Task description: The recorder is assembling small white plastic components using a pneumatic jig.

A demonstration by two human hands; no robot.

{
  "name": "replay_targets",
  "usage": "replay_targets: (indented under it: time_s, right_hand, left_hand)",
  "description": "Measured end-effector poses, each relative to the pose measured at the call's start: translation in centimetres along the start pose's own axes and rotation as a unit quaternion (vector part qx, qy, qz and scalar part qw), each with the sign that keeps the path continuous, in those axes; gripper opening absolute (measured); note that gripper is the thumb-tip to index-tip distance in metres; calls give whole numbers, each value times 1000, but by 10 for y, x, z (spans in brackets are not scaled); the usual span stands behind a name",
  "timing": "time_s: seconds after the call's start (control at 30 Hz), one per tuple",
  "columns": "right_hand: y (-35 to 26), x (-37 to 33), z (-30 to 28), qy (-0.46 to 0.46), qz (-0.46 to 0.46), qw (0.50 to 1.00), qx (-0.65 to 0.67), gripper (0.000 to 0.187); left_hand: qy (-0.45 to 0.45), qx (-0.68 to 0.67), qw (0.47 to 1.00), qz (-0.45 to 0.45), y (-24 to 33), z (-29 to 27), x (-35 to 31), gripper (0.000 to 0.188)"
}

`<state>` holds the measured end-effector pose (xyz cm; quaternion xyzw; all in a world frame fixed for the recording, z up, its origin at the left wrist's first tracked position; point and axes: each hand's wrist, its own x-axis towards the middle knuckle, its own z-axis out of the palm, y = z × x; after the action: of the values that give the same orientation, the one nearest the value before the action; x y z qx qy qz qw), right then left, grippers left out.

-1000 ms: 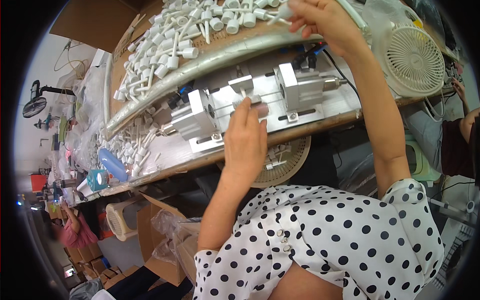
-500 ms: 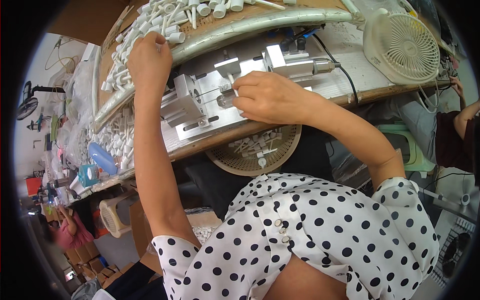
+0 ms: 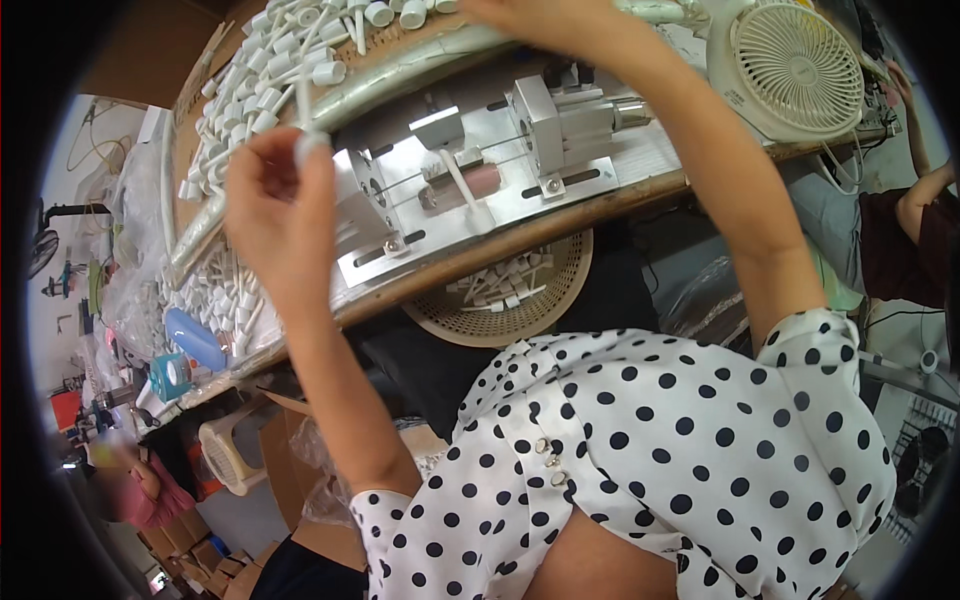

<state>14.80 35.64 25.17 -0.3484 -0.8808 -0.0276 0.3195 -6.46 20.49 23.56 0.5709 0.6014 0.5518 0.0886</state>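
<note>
Left hand [image 3: 280, 205]: one, at 10 o'clock of the view; thumb and forefinger pinch the capped end of a white stemmed piece [image 3: 305, 98], other fingers curled. Stem points to 12 o'clock; gripping the wide cap presumably leaves the slim stem free.

Right hand [image 3: 535, 18]: one, at 12 o'clock, over the far edge of the bench, blurred and cut by the frame; whether its fingers spread or pinch cannot be told.

Metal fixture [image 3: 515, 190]: one, silver, below the right hand; two facing blocks with thin rods between, seemingly spaced so work sits midway.

Second white piece [image 3: 458, 178]: one, lying across the fixture's middle, cap toward 5 o'clock, beside a pinkish cylinder [image 3: 482, 180].

Heap of white pieces [image 3: 270, 100]: at 11 o'clock, behind a plastic-wrapped tube [image 3: 420, 75] that probably stops rolling.

Basket [image 3: 562, 290]: one, beige, at 6 o'clock of the fixture, holding similar pieces, likely placed there for short reach.
</note>
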Motion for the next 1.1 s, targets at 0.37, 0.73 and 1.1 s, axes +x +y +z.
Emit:
replay_targets:
  time_s: [0.37,0.73,1.1]
  right_hand:
    - [9,0,-9,9,95,993,64,22]
    - [-24,-69,-45,-1,162,796,583,26]
    - [-72,-96,28,-49,-210,957,192,22]
  left_hand:
    - [-108,112,985,74,6,64,-86,25]
    - [-182,153,960,148,12,58,-69,17]
    - [-44,409,899,149,-39,45,88,37]
